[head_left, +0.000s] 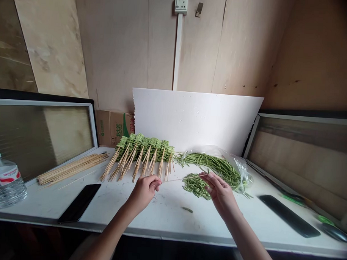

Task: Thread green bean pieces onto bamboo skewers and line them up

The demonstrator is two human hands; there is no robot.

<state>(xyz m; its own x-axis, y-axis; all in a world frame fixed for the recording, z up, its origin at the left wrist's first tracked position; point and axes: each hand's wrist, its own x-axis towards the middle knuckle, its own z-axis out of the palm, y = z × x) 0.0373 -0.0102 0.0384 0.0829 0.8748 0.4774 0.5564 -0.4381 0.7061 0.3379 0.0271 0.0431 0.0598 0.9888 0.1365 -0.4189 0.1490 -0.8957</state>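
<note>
Over the white table (159,222), my left hand (144,189) is closed around one end of a thin bamboo skewer (183,179). The skewer runs sideways to my right hand (219,191), whose fingers pinch a short green bean piece (208,171) at the other end. Whether the tip has pierced the piece is too small to tell. Below and behind my right fingers lies a heap of cut bean pieces (195,187). One loose bean piece (187,209) rests nearer the front. Beyond, long uncut green beans (217,165) spill from a clear plastic bag (245,174).
Stacked bean skewers (146,148) stand at the back, sticks facing me. Bare skewers (72,166) lie left, beside a black phone (80,203) and a water bottle (8,183). To the right is a long dark flat object (289,216). A white board (196,119) leans behind.
</note>
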